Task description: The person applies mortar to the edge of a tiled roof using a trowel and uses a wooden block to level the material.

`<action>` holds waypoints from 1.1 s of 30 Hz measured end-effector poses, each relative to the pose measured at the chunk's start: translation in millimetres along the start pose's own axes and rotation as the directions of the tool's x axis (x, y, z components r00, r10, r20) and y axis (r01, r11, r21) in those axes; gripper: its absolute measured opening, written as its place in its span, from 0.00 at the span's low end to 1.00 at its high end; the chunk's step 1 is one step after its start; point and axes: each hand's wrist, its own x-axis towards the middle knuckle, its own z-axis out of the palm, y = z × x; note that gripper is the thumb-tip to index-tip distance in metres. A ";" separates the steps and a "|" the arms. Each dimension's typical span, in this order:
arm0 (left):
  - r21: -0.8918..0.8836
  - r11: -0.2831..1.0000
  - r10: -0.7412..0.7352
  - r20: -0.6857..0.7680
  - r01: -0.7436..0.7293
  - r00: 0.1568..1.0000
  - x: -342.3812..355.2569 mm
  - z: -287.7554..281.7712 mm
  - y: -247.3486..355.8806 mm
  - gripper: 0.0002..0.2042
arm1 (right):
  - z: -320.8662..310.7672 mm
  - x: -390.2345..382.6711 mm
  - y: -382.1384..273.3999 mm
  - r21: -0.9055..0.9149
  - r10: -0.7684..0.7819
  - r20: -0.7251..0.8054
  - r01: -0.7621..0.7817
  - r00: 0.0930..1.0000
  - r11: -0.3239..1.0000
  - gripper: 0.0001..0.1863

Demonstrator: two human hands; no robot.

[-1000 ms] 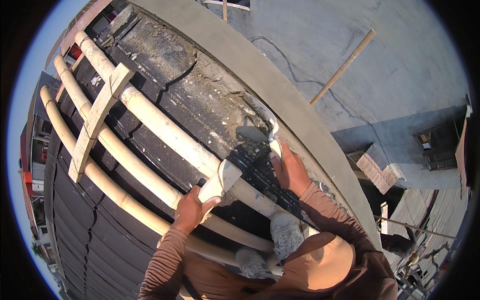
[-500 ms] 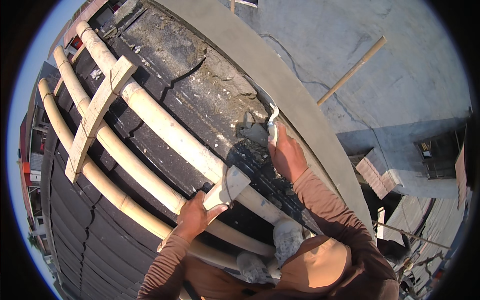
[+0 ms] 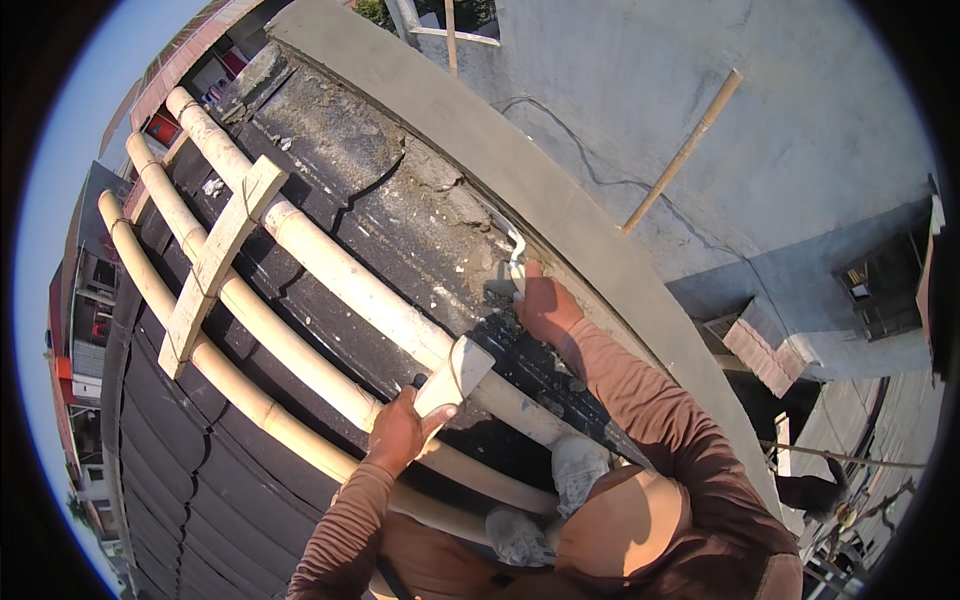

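Note:
My right hand [image 3: 545, 300] is closed on the pale handle of a trowel [image 3: 515, 255] with a white bent neck, held at the rough, crumbling mortar [image 3: 450, 195] beside a smooth grey concrete edge [image 3: 520, 150]. The trowel's blade is hard to make out. My left hand [image 3: 405, 428] grips a short pale wooden board [image 3: 455, 370] that lies across the bamboo poles [image 3: 350, 282]. Another pale crosspiece [image 3: 220, 265] is tied over the same poles farther up. Below them is dark, ridged roofing [image 3: 160, 450] with scattered debris. My shoes [image 3: 580, 470] are on the poles, low centre.
Beyond the edge is a grey plastered wall [image 3: 750, 170] with a leaning wooden pole [image 3: 680, 150], a loose cable, windows and a small tiled awning [image 3: 760, 340] lower down. A dark figure [image 3: 815, 490], apparently a person, is far below at right. Other buildings line the left.
My right hand and trowel have moved leftward along the mortar beside the concrete edge. My left hand stays on the board; the whole view has shifted slightly.

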 end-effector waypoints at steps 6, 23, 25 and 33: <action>0.018 1.000 0.017 -0.037 -0.016 0.999 -2.9 1.5 -5.6 0.52 | 1.0 -32.4 1.0 0.002 -0.044 -0.035 0.044 0.998 0.999 0.26; 0.020 0.998 0.061 -0.112 -0.059 0.992 -4.0 11.3 -9.7 0.44 | 8.1 -8.3 10.5 -0.011 -0.041 0.001 0.041 0.999 0.999 0.26; 0.013 0.999 0.045 -0.085 -0.044 0.995 0.3 4.8 -6.6 0.46 | 5.6 -31.5 6.4 -0.042 -0.033 0.005 0.033 0.999 0.999 0.26; 0.040 0.993 0.116 -0.175 -0.111 0.978 5.2 25.0 -17.4 0.46 | 3.9 -10.1 17.2 -0.001 0.011 -0.153 -0.011 0.988 1.000 0.23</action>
